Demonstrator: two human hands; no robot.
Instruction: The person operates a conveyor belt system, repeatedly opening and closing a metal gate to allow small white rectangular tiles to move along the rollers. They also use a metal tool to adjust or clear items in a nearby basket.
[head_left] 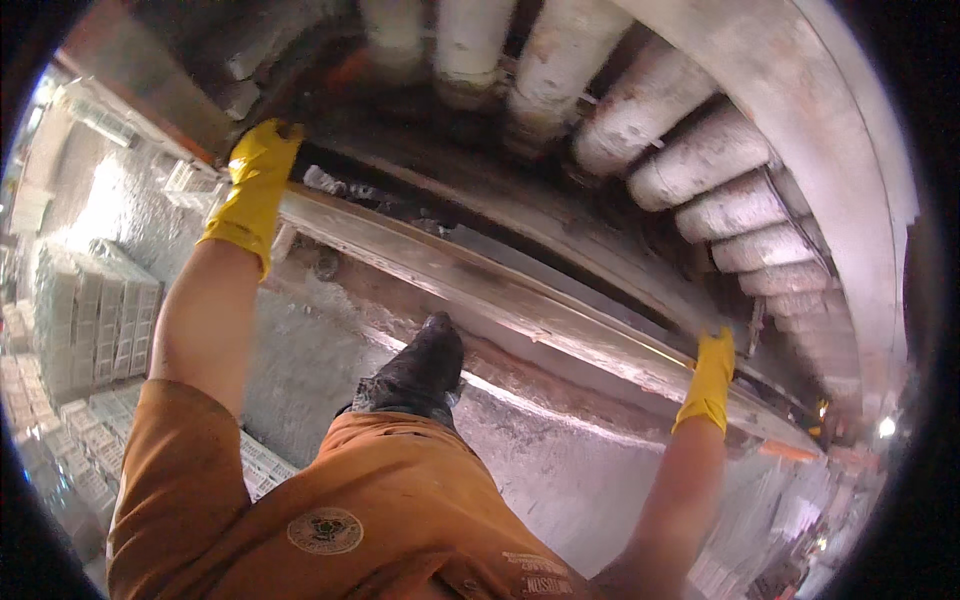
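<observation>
Left hand [262,160], yellow-gloved, upper left of frame: clenched on the upper edge of a long metal rail [480,285]. Right hand [712,375], yellow-gloved, right of centre: closed on the same rail's lower end. The rail runs diagonally from upper left to lower right; the spread grip appears to steady the person. Dark boot [420,365], centre: planted just below the rail, apparently as bracing. Grey dusty rollers [700,160], upper right: fanned above the rail. Stacked pale crates [90,310], left edge.
</observation>
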